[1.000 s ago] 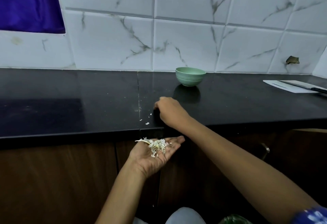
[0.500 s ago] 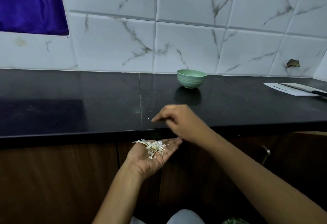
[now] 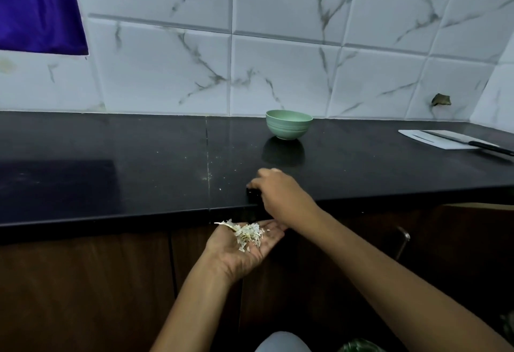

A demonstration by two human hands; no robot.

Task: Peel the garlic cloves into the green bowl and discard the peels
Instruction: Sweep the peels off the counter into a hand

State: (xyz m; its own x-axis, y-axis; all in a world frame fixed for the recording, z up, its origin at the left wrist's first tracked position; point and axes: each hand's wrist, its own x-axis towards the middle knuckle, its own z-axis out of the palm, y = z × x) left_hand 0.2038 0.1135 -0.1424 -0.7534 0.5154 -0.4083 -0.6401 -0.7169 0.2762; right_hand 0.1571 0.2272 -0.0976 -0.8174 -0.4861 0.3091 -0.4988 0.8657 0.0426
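A green bowl stands at the back of the black counter, near the tiled wall; its inside is hidden. My left hand is held palm up just below the counter's front edge, cupping a small heap of pale garlic peels. My right hand rests on the counter's front edge just above the left, fingers curled down onto the surface. A few tiny white peel flecks lie on the counter to its left. No whole clove shows.
A knife lies on a white board at the counter's far right. Brown cabinet doors with a metal handle run below the counter. A blue cloth hangs at the upper left.
My right hand lifted off the counter toward the cupped left palm, then came back down onto the front edge. The peel flecks on the counter are fewer. The left hand stayed in place.
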